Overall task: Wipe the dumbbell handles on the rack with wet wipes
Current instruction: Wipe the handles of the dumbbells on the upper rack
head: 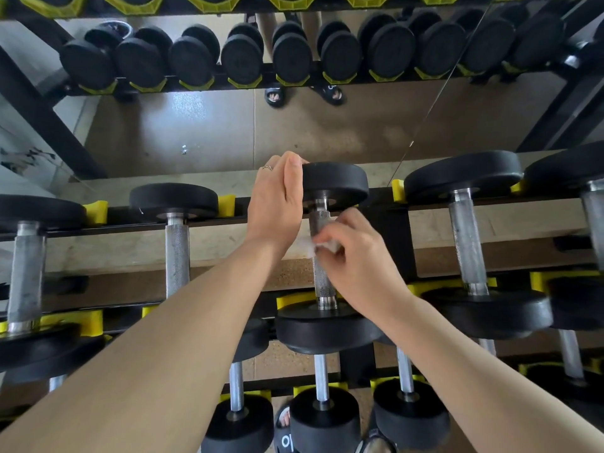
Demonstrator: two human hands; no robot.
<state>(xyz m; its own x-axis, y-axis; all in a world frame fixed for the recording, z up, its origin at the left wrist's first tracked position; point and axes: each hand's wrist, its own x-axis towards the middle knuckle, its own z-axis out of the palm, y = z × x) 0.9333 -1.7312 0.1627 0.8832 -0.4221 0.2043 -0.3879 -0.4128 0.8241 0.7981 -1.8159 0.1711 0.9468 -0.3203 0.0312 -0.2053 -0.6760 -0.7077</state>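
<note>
A black dumbbell lies across the rack's upper tier in the middle of the view, its knurled steel handle (319,276) running toward me. My left hand (277,201) rests on the left side of its far head (336,183), fingers curved over the rim. My right hand (351,253) pinches a crumpled white wet wipe (310,245) against the upper part of the handle. The near head (323,331) sits in a yellow cradle below my right wrist.
More dumbbells lie on the same tier: two to the left (176,253) and two to the right (465,240). A lower tier holds smaller dumbbells (322,420). A mirror (228,132) behind the rack reflects the weights and sandalled feet.
</note>
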